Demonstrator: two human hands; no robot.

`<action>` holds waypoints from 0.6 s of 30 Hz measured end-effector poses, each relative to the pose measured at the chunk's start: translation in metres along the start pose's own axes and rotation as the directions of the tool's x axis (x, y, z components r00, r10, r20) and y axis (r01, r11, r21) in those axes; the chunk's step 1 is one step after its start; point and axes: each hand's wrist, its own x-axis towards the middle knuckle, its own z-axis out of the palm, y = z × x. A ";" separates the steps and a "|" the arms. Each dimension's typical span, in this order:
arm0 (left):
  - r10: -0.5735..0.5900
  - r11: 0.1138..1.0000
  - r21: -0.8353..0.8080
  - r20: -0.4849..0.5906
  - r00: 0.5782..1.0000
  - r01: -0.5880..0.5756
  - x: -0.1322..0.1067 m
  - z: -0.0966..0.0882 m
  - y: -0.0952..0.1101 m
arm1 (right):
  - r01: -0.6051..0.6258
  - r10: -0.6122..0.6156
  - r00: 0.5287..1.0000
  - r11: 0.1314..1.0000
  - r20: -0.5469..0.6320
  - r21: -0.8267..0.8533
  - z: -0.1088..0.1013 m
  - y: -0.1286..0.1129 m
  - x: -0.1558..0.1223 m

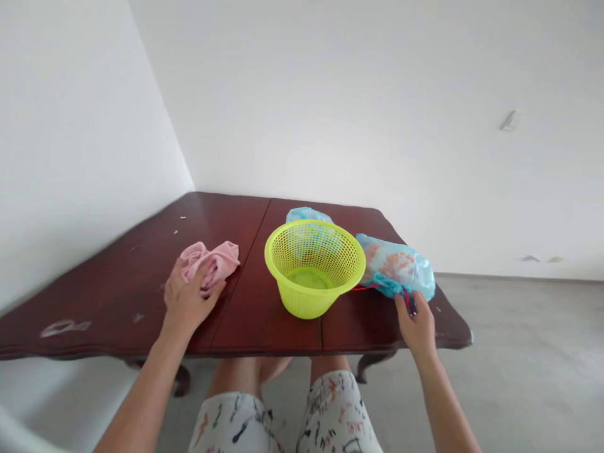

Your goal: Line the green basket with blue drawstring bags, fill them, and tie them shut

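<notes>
My left hand [187, 301] lies on a crumpled pink cloth [214, 259] on the dark wooden table [117, 283], its fingers curled over the cloth's near edge. My right hand [416, 326] pinches the tied neck and red drawstring of a light blue plastic bag [401, 267] near the table's right edge. Something orange and white shows through the bag. Between my hands stands a yellow-green plastic mesh basket [314, 267] with nothing in it.
A second blue bag [306, 215] lies behind the basket. White walls close in at the left and behind the table. Grey floor lies to the right. My knees in patterned shorts [330, 409] are under the table's front edge.
</notes>
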 end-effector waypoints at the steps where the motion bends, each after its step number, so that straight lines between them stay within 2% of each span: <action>1: -0.003 1.000 -0.009 -0.007 1.000 0.003 0.001 -0.003 0.003 | -0.033 0.036 0.998 0.997 -0.045 0.065 -0.008 -0.005 -0.008; 3: 0.001 1.000 -0.029 -0.067 0.998 -0.003 0.001 -0.009 0.007 | -0.112 0.123 0.990 0.983 -0.072 0.144 -0.022 -0.019 -0.022; 6: 0.024 0.995 -0.085 -0.266 0.964 -0.048 -0.013 -0.020 0.011 | -0.173 0.193 0.979 0.955 -0.062 0.241 -0.037 -0.048 -0.039; 9: 0.101 0.955 -0.218 -0.391 0.915 -0.199 -0.047 -0.036 0.026 | -0.152 0.172 0.985 0.924 -0.026 0.350 -0.046 -0.080 -0.051; 11: 0.208 0.866 -0.364 -0.363 0.908 -0.343 -0.075 -0.048 0.051 | -0.125 0.127 0.992 0.896 0.023 0.425 -0.047 -0.101 -0.059; 12: 0.278 0.797 -0.457 -0.303 0.912 -0.395 -0.088 -0.054 0.069 | -0.115 0.102 0.993 0.881 0.052 0.458 -0.046 -0.111 -0.063; 13: 0.375 0.718 -0.560 -0.191 0.907 -0.414 -0.098 -0.059 0.090 | -0.110 0.078 0.993 0.866 0.087 0.487 -0.044 -0.121 -0.068; 14: 0.456 0.645 -0.665 -0.060 0.888 -0.376 -0.107 -0.062 0.112 | -0.109 0.050 0.991 0.851 0.126 0.514 -0.041 -0.131 -0.073; 15: 0.497 0.590 -0.763 0.085 0.864 -0.265 -0.112 -0.063 0.136 | -0.105 0.014 0.985 0.833 0.170 0.543 -0.037 -0.140 -0.078; 17: 0.479 0.497 -0.863 0.360 0.801 0.090 -0.116 -0.057 0.180 | -0.100 -0.092 0.957 0.788 0.276 0.607 -0.027 -0.154 -0.090; 18: 0.467 0.425 -0.875 0.430 0.773 0.231 -0.116 -0.052 0.198 | -0.103 -0.150 0.931 0.765 0.332 0.636 -0.022 -0.160 -0.096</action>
